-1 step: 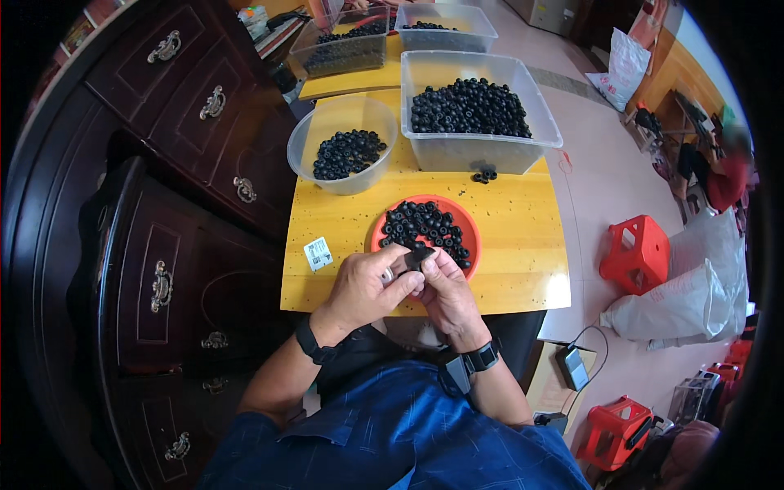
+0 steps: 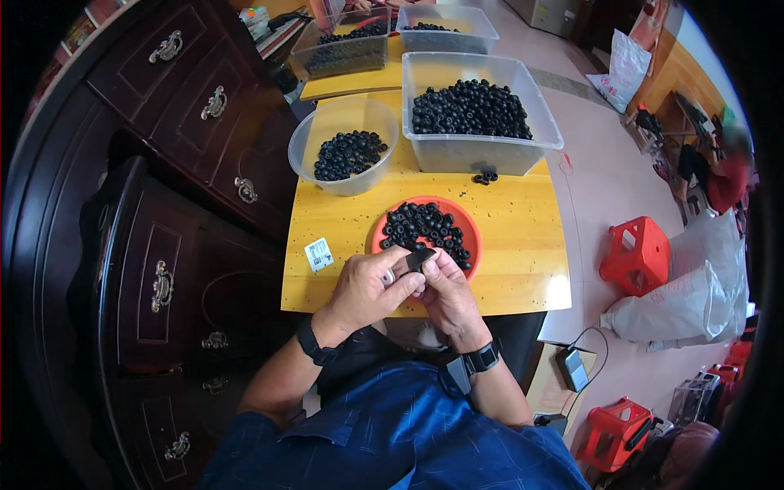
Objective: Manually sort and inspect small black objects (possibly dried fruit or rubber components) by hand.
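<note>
My left hand (image 2: 365, 286) is closed on a small dark blade (image 2: 420, 260), its flat pointed end sticking out past my fingers. A light band shows at these fingers. Right against it, my right hand (image 2: 447, 296) is closed in a pinch at the blade's tip; what it holds is mostly hidden by the fingers. Both hands are over the near edge of a round red-orange plate (image 2: 472, 233). Several small black ring-shaped rubber parts (image 2: 425, 222) lie on that plate.
Behind the plate stand a round clear tub (image 2: 304, 166) and a large clear bin (image 2: 482, 163), both with black parts. Black crumbs and a white label (image 2: 318, 254) lie on the yellow table (image 2: 523, 269). Dark drawers (image 2: 196, 237) border the left; red stools (image 2: 634, 256) stand right.
</note>
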Available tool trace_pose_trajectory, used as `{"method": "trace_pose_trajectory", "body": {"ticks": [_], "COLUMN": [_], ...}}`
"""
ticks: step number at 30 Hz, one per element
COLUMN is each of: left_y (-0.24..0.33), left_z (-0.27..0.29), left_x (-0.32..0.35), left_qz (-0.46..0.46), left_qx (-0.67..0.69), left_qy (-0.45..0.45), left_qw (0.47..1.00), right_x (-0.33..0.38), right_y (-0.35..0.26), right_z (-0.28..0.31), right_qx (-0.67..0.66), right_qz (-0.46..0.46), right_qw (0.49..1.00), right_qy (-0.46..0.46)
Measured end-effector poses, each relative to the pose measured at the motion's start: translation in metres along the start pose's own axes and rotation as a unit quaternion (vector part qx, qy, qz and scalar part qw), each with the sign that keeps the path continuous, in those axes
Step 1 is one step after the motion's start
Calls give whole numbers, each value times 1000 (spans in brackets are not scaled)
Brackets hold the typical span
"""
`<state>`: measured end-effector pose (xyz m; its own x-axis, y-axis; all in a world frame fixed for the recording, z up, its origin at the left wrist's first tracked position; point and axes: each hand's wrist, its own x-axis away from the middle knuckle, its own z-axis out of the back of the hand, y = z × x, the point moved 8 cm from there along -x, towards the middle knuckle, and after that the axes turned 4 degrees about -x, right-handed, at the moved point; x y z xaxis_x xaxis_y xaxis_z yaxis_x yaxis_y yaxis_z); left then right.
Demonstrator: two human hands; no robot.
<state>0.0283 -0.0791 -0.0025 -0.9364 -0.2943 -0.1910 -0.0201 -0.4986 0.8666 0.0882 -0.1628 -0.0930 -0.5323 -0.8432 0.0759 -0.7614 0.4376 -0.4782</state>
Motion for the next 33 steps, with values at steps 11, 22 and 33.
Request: {"method": "trace_pose_trajectory", "body": {"ticks": [11, 22, 33], "left_y": [-35, -23, -84], "left_z": [-14, 105, 39], "left_x": [4, -85, -53], "left_qz": [88, -20, 89], "left_qx": [167, -227, -253], "left_qy": [-53, 193, 34], "left_qw": [981, 954, 963], "right_x": [4, 2, 3], "right_y": [1, -36, -12], "right_z": [8, -27, -32], "right_qx": [34, 581, 832], "right_qz": [-58, 182, 245], "right_qw": [998, 793, 498], "right_qy": [-3, 13, 20]}}
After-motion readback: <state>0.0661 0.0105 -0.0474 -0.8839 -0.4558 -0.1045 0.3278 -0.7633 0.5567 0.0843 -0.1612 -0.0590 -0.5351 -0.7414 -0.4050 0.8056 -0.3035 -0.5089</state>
